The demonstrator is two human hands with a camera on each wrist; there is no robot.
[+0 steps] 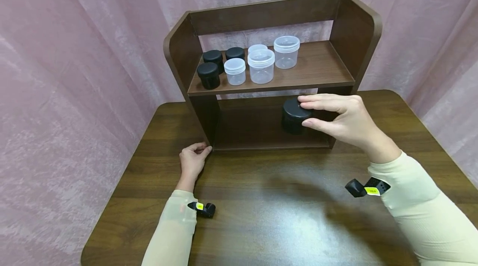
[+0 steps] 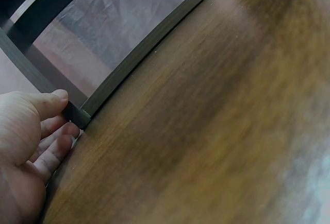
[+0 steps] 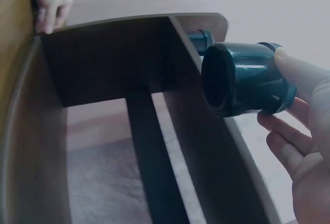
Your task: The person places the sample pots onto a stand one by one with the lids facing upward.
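Note:
My right hand [image 1: 345,118] holds a large black lidded jar [image 1: 292,120] by its lid, thumb on the near side and fingers on the far side. The jar is upright in front of the lower compartment of a brown wooden shelf unit [image 1: 274,148]. In the right wrist view the jar's base [image 3: 216,80] is off the shelf boards. At the front left bottom corner of the unit, my left hand [image 1: 192,160] pinches the end of the side panel between thumb and fingers. The left wrist view shows this thumb [image 2: 51,103] on the panel's inner face.
On the upper board [image 1: 313,64] stand small black jars [image 1: 209,76] at the left and clear lidded jars [image 1: 261,67] at the middle. The unit stands on a brown wooden table [image 1: 239,199]. Behind hangs a pink curtain [image 1: 112,42].

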